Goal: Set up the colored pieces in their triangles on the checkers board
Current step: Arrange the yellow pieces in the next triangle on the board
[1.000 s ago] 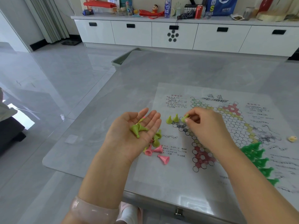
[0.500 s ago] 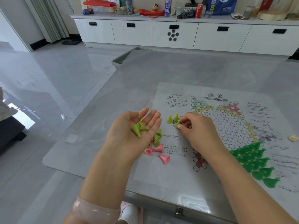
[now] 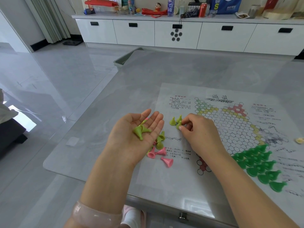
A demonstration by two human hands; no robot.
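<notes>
The dark green pieces fill their near triangle. The left hand, palm open, cradles two yellow-green pieces; the right hand has come back from the paper board, pinching a third yellow-green piece down beside two standing ones, so that triangle is filling.

I see a long white cabinet against the far wall, its black-handled drawers shut and its top crowded with bottles, a can and bags. Left of the cabinet hangs a grey curtain. In front of it, glossy grey floor tiles mirror daylight, reaching a grey table.
</notes>
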